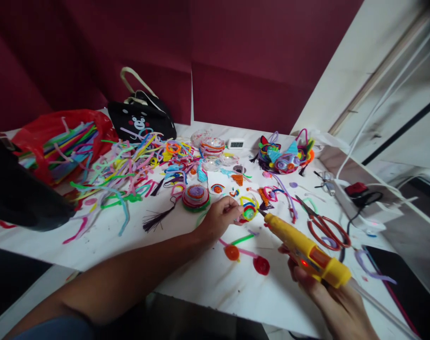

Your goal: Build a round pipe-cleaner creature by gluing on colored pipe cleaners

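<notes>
My left hand [220, 216] pinches a small coiled pipe-cleaner piece [249, 211] with yellow, blue, red and green rings, holding it above the white table. My right hand [316, 290] is wrapped round a yellow hot glue gun [303, 245], whose red light glows. The gun's nozzle points left and comes close to the yellow edge of the coiled piece; whether it touches I cannot tell. A purple-topped round coil [196, 197] sits left of my left hand. Below the hands lie an orange coil [231, 252] and a red coil [261, 265].
Red-handled scissors [328, 231] lie right of the glue gun. Loose pipe cleaners [130, 165] spread across the left, near a red plastic bag [105, 127] and a black bag [142, 118]. A small digital clock [236, 143], finished-looking colourful ornaments [285, 156] and a power strip [363, 208] stand further back.
</notes>
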Demonstrator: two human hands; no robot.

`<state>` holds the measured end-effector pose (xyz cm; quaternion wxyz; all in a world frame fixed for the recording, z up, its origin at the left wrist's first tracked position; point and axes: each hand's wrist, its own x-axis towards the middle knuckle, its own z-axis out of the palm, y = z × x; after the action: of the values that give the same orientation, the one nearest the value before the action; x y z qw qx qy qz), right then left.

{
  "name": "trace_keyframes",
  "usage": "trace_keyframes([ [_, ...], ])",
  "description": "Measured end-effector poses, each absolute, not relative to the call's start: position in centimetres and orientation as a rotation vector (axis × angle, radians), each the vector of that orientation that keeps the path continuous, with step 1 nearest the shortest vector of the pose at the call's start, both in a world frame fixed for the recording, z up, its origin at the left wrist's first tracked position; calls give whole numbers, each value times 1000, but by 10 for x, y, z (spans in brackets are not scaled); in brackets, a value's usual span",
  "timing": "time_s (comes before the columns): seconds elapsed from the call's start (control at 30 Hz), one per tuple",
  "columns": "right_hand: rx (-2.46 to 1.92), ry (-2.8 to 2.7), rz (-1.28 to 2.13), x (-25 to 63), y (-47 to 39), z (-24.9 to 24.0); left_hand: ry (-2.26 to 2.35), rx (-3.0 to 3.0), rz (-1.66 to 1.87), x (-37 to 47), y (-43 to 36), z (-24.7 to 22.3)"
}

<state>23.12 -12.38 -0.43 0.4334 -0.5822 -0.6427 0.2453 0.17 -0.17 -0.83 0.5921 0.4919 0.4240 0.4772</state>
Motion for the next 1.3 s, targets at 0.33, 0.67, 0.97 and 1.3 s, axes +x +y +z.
trace_keyframes([
  [0.33, -1380, -1721, 569, 213, -124, 11, 1022, 1287, 1115, 0, -3, -9],
  [0.67, -1261, -1764, 575, 195, -123, 29, 1022, 1288, 1113, 0, -4, -4],
  [0.97, -1267, -1833, 588, 191, -118, 32, 992, 1370, 1099, -3, 0, -13],
  [1.3, -1268, -1832, 539, 182, -112, 29, 1018, 1488, 1103, -3, -2, -3],
])
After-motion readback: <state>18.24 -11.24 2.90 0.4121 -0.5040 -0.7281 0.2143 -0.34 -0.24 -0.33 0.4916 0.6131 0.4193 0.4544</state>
